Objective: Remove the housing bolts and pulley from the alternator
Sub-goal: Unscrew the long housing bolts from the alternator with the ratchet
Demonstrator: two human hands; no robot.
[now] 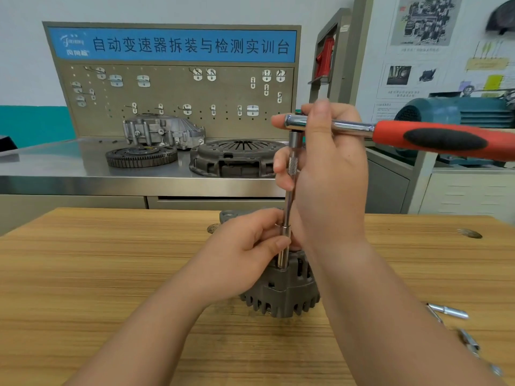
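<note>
1. The alternator [281, 285] stands on end near the middle of the wooden counter [111, 260], its slotted housing facing us. We cannot see the pulley from here.
2. Our left hand [245, 252] is curled low, with thumb and fingertips pinching the deep socket [284, 246] where it meets the housing rim. The bolt head beneath is hidden, so we judge rather than see that the socket is fully seated.
3. Our right hand [326, 168] is wrapped round the top of the extension bar [292, 165], with a fingertip over the head of the ratchet [446, 139]. The ratchet's red-and-black handle juts out to the right with nothing holding it.
4. The step in hand looks like loosening a housing bolt. We should press straight down through the ratchet head and line the bar up with the bolt, so the socket cannot ride up and round the head.
5. The alternator appears unclamped, and a long bar tips easily. When we pull the handle, the left hand should brace the housing as well as guide the socket.
6. Once the bolt breaks free, twirling the knurled part of the bar between our fingers should be quicker than ratcheting.
7. Loose metal pieces [450, 312], probably sockets or bits, lie on the counter beside our right forearm. Freed bolts are best set apart from them.
</note>
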